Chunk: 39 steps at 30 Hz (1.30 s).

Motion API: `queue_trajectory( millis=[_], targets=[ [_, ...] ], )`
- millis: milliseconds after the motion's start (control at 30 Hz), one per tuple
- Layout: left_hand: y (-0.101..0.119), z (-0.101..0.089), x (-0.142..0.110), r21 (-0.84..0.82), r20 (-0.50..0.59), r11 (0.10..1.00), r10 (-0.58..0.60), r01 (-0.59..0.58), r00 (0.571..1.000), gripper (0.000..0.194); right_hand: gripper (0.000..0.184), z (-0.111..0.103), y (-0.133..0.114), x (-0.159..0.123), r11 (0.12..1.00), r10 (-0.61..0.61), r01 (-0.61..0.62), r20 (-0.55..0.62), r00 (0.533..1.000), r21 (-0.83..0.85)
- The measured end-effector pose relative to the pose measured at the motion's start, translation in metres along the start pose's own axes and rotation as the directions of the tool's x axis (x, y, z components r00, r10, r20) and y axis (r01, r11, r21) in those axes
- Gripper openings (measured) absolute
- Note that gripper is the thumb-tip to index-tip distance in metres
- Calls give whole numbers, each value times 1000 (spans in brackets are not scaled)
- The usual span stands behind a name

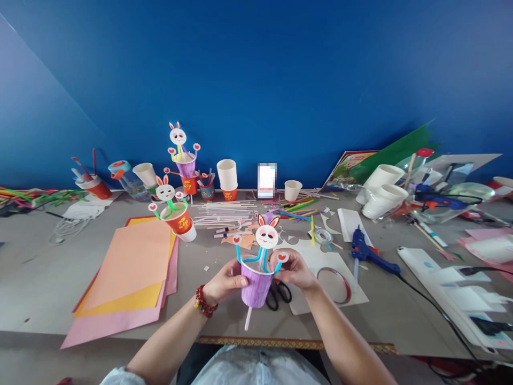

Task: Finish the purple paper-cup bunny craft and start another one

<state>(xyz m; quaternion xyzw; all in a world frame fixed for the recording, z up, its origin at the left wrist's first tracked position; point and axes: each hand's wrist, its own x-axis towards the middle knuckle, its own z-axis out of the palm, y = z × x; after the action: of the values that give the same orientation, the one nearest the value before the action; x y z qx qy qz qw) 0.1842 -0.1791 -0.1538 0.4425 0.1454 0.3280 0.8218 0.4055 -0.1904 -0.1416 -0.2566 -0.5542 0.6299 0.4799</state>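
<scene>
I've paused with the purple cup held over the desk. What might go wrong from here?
The right hand is close beside a blue straw arm, so a careless grip might bend it. The white straw sticks out below the purple cup; setting the cup straight down could push it up or tip the cup. The glue gun trails a cord, which a sleeve might snag.

You can't make out the phone's (266,181) screen, which is blurred into blocks. The purple cup (255,289) hides part of the scissors (279,295), and the picture's left edge cuts off the colored sticks (24,197).
</scene>
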Motion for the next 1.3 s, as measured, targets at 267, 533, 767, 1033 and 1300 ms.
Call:
queue_trajectory(
  millis=[267, 533, 767, 1033, 1300],
  targets=[
    [-1, 0, 0, -28, -14, 1000, -6, 5, 1000, 67, 25, -2, 3, -1, 999, 3, -2, -12, 1000, 53],
    [-1, 0, 0, -51, -28, 999, 1, -3, 1000, 69, 23, -3, 6, -1, 994, 1, -1, -7, 1000, 108],
    [0, 1, 0, -60, 11, 998, 3, -2, 1000, 67, 26, -1, 8, -1, 987, 7, -6, -5, 1000, 162],
    [0, 1, -2, 11, -54, 999, 45, -45, 997, 64, 26, 0, 8, -2, 979, 21, -14, -29, 999, 204],
    [2, 2, -1, 110, -83, 991, 92, -82, 992, 62, 23, -7, 17, -3, 978, 35, -19, -75, 997, 210]
  ],
)
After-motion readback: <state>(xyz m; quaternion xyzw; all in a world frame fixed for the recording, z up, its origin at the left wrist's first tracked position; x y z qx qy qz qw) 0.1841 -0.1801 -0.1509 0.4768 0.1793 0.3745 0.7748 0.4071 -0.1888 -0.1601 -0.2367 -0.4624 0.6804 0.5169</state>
